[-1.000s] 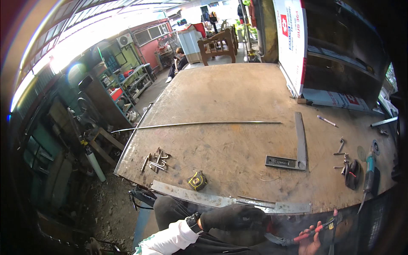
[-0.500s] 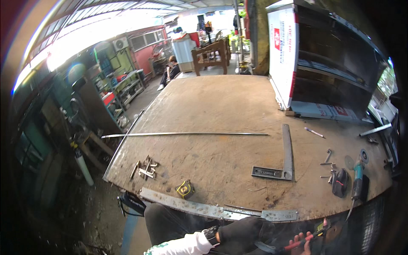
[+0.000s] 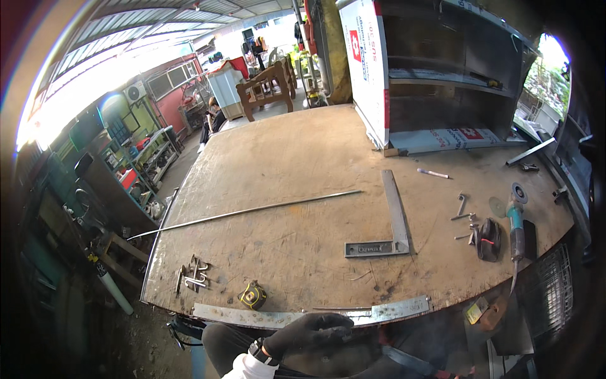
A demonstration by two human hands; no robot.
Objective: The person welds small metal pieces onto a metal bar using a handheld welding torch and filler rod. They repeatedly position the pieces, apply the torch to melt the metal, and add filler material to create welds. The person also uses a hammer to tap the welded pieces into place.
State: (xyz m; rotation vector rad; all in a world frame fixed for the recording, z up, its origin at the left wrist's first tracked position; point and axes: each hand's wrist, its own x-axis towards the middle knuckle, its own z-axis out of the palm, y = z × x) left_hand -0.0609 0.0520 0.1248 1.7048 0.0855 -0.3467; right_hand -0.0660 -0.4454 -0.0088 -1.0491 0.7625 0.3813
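Observation:
My left hand (image 3: 312,333), in a black glove with a watch at the wrist, is above my lap beside the table's near edge. Its fingers point right, loosely stretched, and nothing shows in them. Just beyond it, flat metal strips (image 3: 399,309) lie along that edge. A yellow-and-black tape measure (image 3: 252,295) sits to its left on the table. My right hand does not show; a blurred red-and-grey thing (image 3: 409,361) appears low in the picture, right of my left hand. Farther in lies a steel square (image 3: 396,211), with a long thin metal rod (image 3: 265,207) to its left.
Small metal pieces (image 3: 196,275) lie at the table's left. On the right are an angle grinder (image 3: 516,228) with a cord, a dark pouch (image 3: 488,240), bolts and a marker (image 3: 433,173). A shelved metal cabinet (image 3: 369,69) stands at the back right. A person (image 3: 214,120) sits beyond the table.
My gloved left hand has moved left and up. The bare right hand with its red-and-black tool has gone out of sight. The view has turned to the right.

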